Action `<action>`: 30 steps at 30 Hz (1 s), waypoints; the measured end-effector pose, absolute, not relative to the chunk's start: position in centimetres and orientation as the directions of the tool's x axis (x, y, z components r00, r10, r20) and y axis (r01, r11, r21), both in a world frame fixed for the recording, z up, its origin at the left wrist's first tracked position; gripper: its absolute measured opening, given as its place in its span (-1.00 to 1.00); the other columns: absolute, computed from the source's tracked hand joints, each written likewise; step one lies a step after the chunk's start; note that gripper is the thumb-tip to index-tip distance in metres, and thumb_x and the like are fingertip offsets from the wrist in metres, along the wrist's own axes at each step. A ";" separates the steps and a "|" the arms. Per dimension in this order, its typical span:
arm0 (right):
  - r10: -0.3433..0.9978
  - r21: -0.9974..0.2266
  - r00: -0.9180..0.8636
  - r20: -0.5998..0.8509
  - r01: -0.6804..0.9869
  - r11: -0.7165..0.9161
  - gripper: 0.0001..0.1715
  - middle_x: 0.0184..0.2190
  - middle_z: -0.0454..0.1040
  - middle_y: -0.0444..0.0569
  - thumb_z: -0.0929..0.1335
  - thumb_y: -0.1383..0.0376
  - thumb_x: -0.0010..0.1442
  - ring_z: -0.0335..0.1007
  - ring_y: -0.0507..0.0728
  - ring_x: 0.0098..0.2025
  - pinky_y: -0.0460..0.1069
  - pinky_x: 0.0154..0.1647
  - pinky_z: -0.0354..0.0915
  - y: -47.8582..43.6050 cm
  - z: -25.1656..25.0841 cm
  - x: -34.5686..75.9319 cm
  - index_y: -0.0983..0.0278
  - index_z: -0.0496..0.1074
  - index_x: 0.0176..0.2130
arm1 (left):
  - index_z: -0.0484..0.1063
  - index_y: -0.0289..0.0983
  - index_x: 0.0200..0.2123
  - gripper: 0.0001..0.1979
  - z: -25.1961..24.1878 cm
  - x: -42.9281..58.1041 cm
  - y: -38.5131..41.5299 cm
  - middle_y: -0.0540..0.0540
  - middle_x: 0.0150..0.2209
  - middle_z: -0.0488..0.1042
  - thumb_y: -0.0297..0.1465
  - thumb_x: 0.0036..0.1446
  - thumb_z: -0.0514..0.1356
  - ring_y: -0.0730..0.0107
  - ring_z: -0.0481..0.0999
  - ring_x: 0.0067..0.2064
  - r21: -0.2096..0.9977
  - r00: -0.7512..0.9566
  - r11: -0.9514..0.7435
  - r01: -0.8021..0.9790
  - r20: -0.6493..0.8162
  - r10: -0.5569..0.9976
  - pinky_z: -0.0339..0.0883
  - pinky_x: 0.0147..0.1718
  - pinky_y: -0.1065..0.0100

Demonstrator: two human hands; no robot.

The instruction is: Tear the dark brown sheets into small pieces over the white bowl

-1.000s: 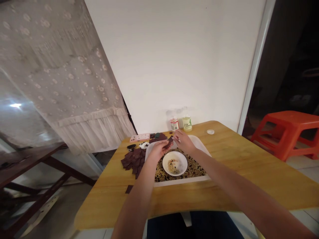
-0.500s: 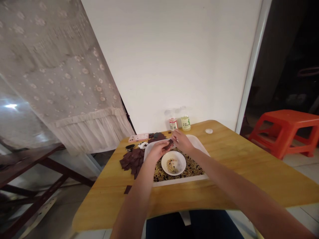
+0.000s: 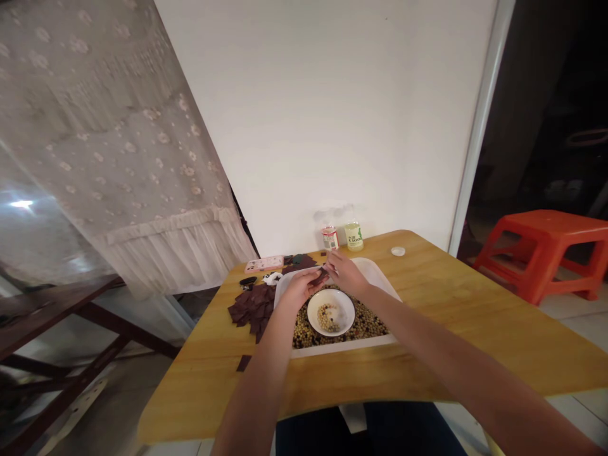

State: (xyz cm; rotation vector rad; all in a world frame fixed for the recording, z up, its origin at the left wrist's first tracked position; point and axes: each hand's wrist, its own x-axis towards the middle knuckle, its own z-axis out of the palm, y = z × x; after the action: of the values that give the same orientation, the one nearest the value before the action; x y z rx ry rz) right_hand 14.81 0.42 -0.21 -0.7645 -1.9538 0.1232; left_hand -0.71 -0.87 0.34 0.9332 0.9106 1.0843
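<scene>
The dark maroon flat square piece (image 3: 322, 275) is held in the air over the far part of the white plastic tray (image 3: 342, 346), between my view's two hands. I read the left hand (image 3: 299, 290) as pinching it, fingers pressed together on its near side. The right hand (image 3: 348, 273) is just beside it with the fingertips drawn in, and I cannot tell whether they touch the piece or grip anything. Directly below the hands, a round white bowl (image 3: 331, 311) stands in the tray holding a small heap of pale beans (image 3: 327, 318). Mixed tan and black beans (image 3: 365, 323) fill the tray around the bowl. Left of the tray, a loose pile of dark maroon squares (image 3: 251, 310) lies on the yellow wooden table (image 3: 199, 392), with one lone square (image 3: 244, 363) nearer the front edge. Along the far edge, left to right, I log a pink flat case (image 3: 264, 263), a small black object (image 3: 247, 280), a crumpled white item (image 3: 272, 277), more dark pieces (image 3: 299, 261), a clear bottle with a red label (image 3: 330, 238) and a yellow-green bottle (image 3: 354, 236). A white round cap (image 3: 398, 251) sits near the far right corner.
</scene>
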 end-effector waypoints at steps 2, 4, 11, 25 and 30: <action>0.564 -0.399 -0.301 0.769 0.463 0.791 -0.78 -0.47 0.13 -0.11 0.16 0.45 0.12 0.08 0.05 -0.42 -0.08 -0.41 0.07 0.5 -0.2 14.8 0.24 0.06 -0.51 | 0.50 -0.41 -0.36 -0.87 0.4 -0.7 -0.9 -0.20 -0.37 0.54 -0.60 -0.03 0.19 0.39 0.53 -0.33 0.933 0.225 0.205 -0.297 -0.141 0.964 0.40 -0.34 0.46; 0.571 -0.406 -0.272 0.774 0.479 0.778 -0.77 -0.48 0.12 -0.11 0.16 0.46 0.12 0.08 0.05 -0.43 -0.07 -0.42 0.07 0.5 -0.1 14.9 0.23 0.05 -0.51 | 0.50 -0.41 -0.34 -0.86 0.4 -0.7 -0.9 -0.21 -0.36 0.54 -0.59 -0.03 0.20 0.39 0.52 -0.34 0.938 0.226 0.202 -0.282 -0.140 0.964 0.40 -0.35 0.46; 0.560 -0.389 -0.296 0.774 0.475 0.789 -0.77 -0.47 0.13 -0.10 0.16 0.47 0.11 0.08 0.06 -0.42 -0.07 -0.41 0.07 0.5 -0.1 14.9 0.23 0.04 -0.52 | 0.50 -0.42 -0.36 -0.87 0.5 -0.6 -1.0 -0.21 -0.36 0.54 -0.60 -0.03 0.20 0.37 0.53 -0.33 0.932 0.228 0.211 -0.293 -0.146 0.963 0.40 -0.33 0.45; 0.555 -0.385 -0.269 0.787 0.489 0.783 -0.75 -0.50 0.12 -0.11 0.17 0.45 0.11 0.07 0.06 -0.44 -0.06 -0.42 0.06 0.8 -0.1 15.0 0.22 0.01 -0.52 | 0.50 -0.41 -0.35 -0.87 0.5 -0.7 -0.9 -0.21 -0.37 0.54 -0.60 -0.01 0.18 0.39 0.53 -0.34 0.933 0.196 0.206 -0.295 -0.152 0.969 0.40 -0.37 0.46; 0.545 -0.375 -0.278 0.791 0.484 0.791 -0.76 -0.49 0.13 -0.11 0.17 0.46 0.11 0.09 0.06 -0.43 -0.06 -0.42 0.07 0.8 -0.1 15.0 0.22 0.03 -0.52 | 0.49 -0.43 -0.33 -0.86 0.6 -0.6 -0.9 -0.22 -0.35 0.53 -0.59 -0.04 0.21 0.38 0.53 -0.34 0.930 0.214 0.220 -0.294 -0.160 0.964 0.39 -0.36 0.45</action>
State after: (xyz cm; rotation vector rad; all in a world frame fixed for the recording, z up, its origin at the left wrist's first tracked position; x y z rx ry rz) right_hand 15.03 0.75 -0.12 -0.7763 -1.9255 0.0730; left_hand -0.61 -0.94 0.59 0.9201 0.9285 1.0694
